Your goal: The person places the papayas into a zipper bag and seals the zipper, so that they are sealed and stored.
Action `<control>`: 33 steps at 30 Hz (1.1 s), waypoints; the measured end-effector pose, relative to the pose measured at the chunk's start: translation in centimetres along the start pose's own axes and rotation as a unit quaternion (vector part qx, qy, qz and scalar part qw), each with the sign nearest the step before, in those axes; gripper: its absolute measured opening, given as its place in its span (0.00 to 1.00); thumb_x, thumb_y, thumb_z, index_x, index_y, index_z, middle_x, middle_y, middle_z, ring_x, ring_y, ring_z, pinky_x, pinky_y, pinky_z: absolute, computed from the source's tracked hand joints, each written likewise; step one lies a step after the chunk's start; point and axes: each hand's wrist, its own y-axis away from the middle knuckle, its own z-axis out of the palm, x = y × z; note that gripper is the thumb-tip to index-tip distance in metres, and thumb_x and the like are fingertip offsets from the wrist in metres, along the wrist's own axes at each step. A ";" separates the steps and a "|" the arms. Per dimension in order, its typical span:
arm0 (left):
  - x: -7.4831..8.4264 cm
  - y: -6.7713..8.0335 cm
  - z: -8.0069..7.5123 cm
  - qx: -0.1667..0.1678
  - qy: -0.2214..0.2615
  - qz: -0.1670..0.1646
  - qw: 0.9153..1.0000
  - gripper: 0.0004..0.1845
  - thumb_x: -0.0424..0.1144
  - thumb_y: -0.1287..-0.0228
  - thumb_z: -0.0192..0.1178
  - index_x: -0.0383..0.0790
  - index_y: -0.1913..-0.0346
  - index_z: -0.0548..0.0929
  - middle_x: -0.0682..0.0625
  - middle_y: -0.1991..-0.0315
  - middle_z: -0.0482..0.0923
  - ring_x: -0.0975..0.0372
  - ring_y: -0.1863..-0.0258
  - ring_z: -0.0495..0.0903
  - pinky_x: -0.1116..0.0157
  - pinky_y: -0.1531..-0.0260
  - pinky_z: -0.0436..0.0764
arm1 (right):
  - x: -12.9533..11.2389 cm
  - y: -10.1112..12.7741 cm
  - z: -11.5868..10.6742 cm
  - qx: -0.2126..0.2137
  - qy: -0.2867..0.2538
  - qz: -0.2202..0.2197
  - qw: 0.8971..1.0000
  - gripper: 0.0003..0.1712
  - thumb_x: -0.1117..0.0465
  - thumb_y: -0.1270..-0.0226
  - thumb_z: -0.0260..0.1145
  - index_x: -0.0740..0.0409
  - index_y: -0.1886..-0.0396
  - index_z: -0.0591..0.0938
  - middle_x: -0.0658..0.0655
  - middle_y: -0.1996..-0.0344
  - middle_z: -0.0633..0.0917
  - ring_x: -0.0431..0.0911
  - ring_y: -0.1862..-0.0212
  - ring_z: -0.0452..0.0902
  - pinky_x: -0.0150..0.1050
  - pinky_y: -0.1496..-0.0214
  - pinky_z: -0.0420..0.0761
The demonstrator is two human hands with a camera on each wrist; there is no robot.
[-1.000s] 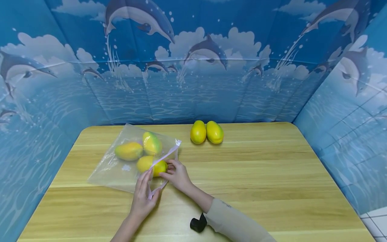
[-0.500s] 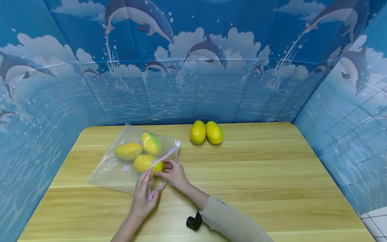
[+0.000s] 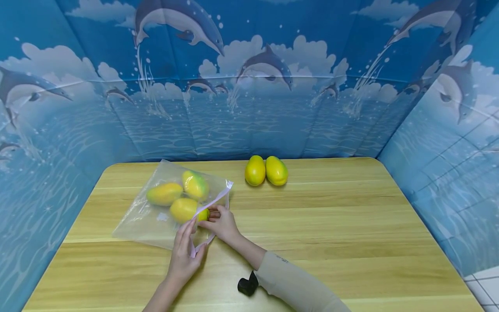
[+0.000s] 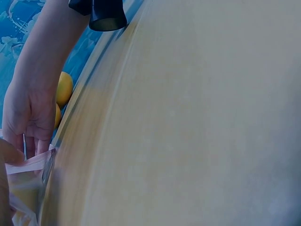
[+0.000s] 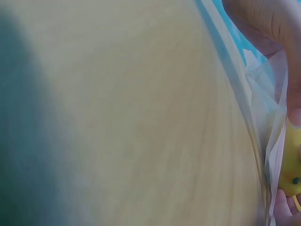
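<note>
On the table, a clear bag lies toward the left edge, with one corner reaching the far edge and its mouth turned toward the near right corner. Inside it rest the green-tipped mango and the upper mango. The third mango is mostly under the plastic, with its stem end showing past the lilac strip. The right hand has its grip around this end, and the left hand grasps the lip of the bag, holding it open. I judge that the step in hand is putting this fruit fully inside; the next move calls for a gentle push, then for loosening the right grip without pulling the plastic. Two loose mangoes stand side by side at the middle of the far edge.
</note>
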 end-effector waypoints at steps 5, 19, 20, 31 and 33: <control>0.0 0.0 0.0 -0.002 -0.003 -0.001 1.000 0.40 0.21 0.68 0.61 0.19 0.42 0.64 0.31 0.47 0.66 0.53 0.58 0.70 0.78 0.47 0.68 | -0.1 0.1 -0.4 -0.005 -0.010 0.013 1.000 0.27 0.72 0.52 0.69 0.80 0.52 0.71 0.73 0.57 0.77 0.64 0.54 0.75 0.44 0.51 0.80; 0.0 0.0 -0.1 0.005 0.003 0.002 1.000 0.41 0.19 0.71 0.62 0.18 0.43 0.64 0.30 0.48 0.66 0.52 0.60 0.70 0.77 0.46 0.67 | -0.7 -0.1 -6.3 0.131 -0.011 -0.039 0.991 0.22 0.73 0.48 0.66 0.77 0.52 0.73 0.72 0.55 0.77 0.65 0.51 0.72 0.48 0.50 0.78; 0.0 0.0 0.0 0.005 0.002 0.002 1.000 0.41 0.19 0.70 0.62 0.18 0.43 0.64 0.30 0.48 0.66 0.52 0.60 0.70 0.77 0.46 0.67 | -0.8 -0.3 -6.9 0.150 -0.010 -0.050 0.987 0.22 0.74 0.48 0.66 0.77 0.53 0.73 0.72 0.56 0.77 0.66 0.52 0.71 0.50 0.50 0.78; 0.0 0.0 0.0 0.001 -0.009 -0.003 1.000 0.39 0.22 0.67 0.60 0.19 0.42 0.64 0.30 0.48 0.66 0.53 0.60 0.69 0.77 0.44 0.66 | 2.9 -3.9 -13.3 0.337 0.097 -0.164 0.922 0.22 0.70 0.49 0.68 0.71 0.53 0.75 0.67 0.57 0.75 0.57 0.53 0.71 0.51 0.51 0.75; 0.1 0.0 0.0 0.000 -0.010 -0.004 1.000 0.40 0.21 0.67 0.60 0.19 0.42 0.64 0.30 0.48 0.66 0.53 0.60 0.69 0.77 0.44 0.65 | 3.2 -4.2 -14.0 0.348 0.118 -0.152 0.918 0.23 0.69 0.49 0.69 0.70 0.52 0.74 0.66 0.55 0.74 0.56 0.51 0.69 0.49 0.48 0.73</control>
